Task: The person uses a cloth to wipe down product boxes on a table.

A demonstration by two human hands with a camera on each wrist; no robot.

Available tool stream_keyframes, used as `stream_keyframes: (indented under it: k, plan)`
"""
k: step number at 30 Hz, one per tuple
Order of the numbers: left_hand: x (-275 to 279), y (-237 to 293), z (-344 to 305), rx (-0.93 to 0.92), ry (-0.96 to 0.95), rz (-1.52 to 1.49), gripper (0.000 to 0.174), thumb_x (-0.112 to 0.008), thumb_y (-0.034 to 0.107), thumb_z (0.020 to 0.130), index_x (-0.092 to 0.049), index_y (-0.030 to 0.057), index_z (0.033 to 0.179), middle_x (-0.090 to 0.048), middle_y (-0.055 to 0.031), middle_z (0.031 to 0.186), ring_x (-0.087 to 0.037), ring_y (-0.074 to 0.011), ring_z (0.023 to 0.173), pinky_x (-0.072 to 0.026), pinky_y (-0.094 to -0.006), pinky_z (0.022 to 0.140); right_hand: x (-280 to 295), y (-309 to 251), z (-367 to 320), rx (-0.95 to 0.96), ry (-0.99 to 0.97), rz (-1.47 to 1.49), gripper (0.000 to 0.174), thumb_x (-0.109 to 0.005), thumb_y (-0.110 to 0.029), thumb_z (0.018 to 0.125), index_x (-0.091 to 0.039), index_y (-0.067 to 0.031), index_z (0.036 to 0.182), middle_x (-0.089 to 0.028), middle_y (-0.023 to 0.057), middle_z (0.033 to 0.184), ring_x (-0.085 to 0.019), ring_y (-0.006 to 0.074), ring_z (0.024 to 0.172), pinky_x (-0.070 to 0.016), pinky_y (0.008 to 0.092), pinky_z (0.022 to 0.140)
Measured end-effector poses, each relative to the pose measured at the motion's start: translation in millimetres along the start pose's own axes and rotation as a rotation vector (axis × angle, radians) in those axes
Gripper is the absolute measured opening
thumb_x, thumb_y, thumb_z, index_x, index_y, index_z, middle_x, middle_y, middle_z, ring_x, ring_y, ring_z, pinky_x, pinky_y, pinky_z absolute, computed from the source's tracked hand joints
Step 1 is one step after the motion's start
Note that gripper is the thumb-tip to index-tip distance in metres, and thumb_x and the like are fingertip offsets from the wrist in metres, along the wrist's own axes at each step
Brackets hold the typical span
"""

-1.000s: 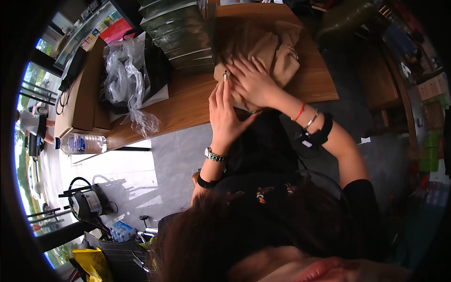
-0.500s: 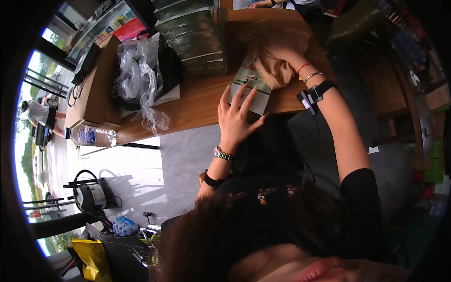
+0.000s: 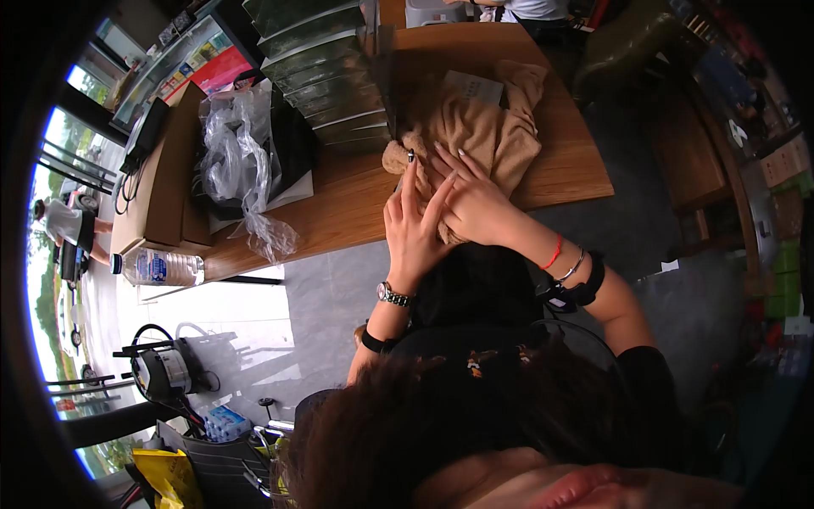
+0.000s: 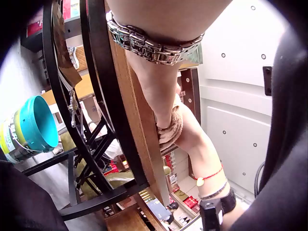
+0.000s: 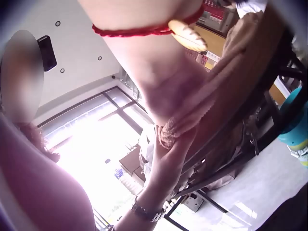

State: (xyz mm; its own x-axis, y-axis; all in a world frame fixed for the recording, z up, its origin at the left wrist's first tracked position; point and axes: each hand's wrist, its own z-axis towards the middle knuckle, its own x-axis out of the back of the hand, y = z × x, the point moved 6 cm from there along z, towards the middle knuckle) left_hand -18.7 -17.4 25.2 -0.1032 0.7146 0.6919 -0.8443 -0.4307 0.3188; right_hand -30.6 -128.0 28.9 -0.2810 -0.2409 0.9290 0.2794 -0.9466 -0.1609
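A crumpled tan towel lies on the wooden table, near its front edge. My right hand rests on the towel's near part with its fingers extended forward. Close beside it, my left hand has straight, spread fingers, with the index fingertip on the towel's left end. The two hands overlap in the head view. Behind the towel's middle shows part of a pale printed box, the rest covered. In the left wrist view, the towel hangs at the table edge between the hands.
Left of the towel stands a tall stack of dark green boxes. Farther left are crumpled clear plastic bags, a cardboard box and a water bottle at the table's corner. A person is at the far end.
The right hand has come back toward the body from the far side, spreading the bunched towel over the near box area. The left hand's fingers now meet the towel instead of the printed box.
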Motion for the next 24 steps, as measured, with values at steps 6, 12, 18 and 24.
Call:
stream_keyframes:
  k: [6,12,18,24]
  plan:
    - [0.5,-1.2,4.6,0.068,-0.056,0.022,0.085,-0.082,0.033,0.063,-0.049,0.0262,0.141,-0.025,-0.0164,0.155,-0.048,-0.0334,0.116,-0.0402,-0.0446,0.097,-2.2,99.8,77.8,-0.105,-0.085,-0.049,0.080,-0.051,-0.062,0.088,-0.029,-0.0179,0.151,-0.026,0.0163,0.156,-0.023,0.0353,0.144,-0.0173,0.0513,0.117]
    - [3.6,-1.7,1.4,-0.019,0.009,0.008,0.078,-0.080,0.043,0.067,-0.051,0.0255,0.138,-0.036,-0.0178,0.147,-0.049,-0.0325,0.114,-0.0435,-0.0448,0.096,-16.0,189.5,113.9,-0.436,0.003,-0.034,0.092,-0.048,-0.075,0.080,-0.034,-0.0157,0.149,-0.025,0.0120,0.157,-0.020,0.0359,0.145,-0.0189,0.0585,0.114]
    - [8.8,-4.6,1.0,0.025,0.038,-0.109,0.078,-0.086,0.023,0.063,-0.054,0.0183,0.135,-0.024,-0.0231,0.152,-0.033,-0.0418,0.137,-0.0411,-0.0480,0.106,-10.9,53.4,44.2,-0.161,-0.139,-0.097,0.086,-0.056,-0.058,0.083,-0.027,-0.0157,0.152,-0.025,0.0188,0.155,-0.015,0.0372,0.146,-0.0146,0.0620,0.114]
    - [-0.7,-3.5,-3.8,0.005,0.054,-0.201,0.085,-0.079,0.011,0.064,-0.047,0.0213,0.141,-0.020,-0.0259,0.153,-0.030,-0.0427,0.138,-0.0357,-0.0504,0.106,6.4,-5.1,-3.5,0.017,-0.079,0.009,0.084,-0.063,-0.050,0.082,-0.029,-0.0155,0.151,-0.034,0.0176,0.151,-0.021,0.0354,0.145,-0.0146,0.0572,0.116]
